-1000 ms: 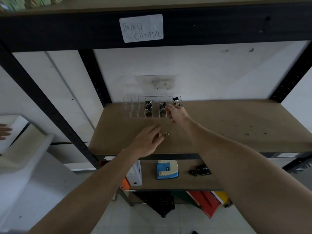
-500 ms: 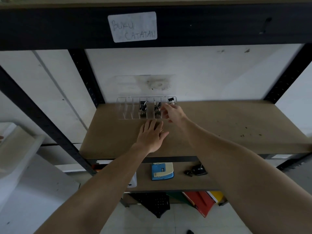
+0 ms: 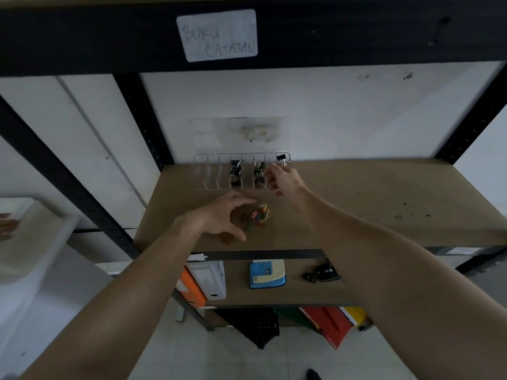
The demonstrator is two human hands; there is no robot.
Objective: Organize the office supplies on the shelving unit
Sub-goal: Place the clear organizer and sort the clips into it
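Observation:
A small pile of coloured paper clips [image 3: 257, 216] lies on the brown shelf board [image 3: 370, 204]. My left hand [image 3: 219, 218] hovers just left of the pile, fingers and thumb spread in a loose arc around it, holding nothing. A clear divided organizer [image 3: 211, 171] stands at the back of the shelf against the wall. Black binder clips [image 3: 235, 171] fill two of its middle compartments, and another sits at its far right end [image 3: 280, 158]. My right hand [image 3: 286, 180] reaches to the organizer's right compartments; its fingertips are at the front wall, and whether they pinch anything is unclear.
A label reading "BUKU CATATAN" [image 3: 217, 35] is stuck on the black beam above. On the lower shelf sit a blue and cream hole punch [image 3: 267, 274], a black stapler [image 3: 323, 273] and a white box [image 3: 209, 278]. Coloured folders [image 3: 327, 325] stand below. Black uprights frame both sides.
My left hand lay flat on the shelf over the clips; now it has lifted and drawn back left, uncovering the coloured pile. My right hand stays at the organizer.

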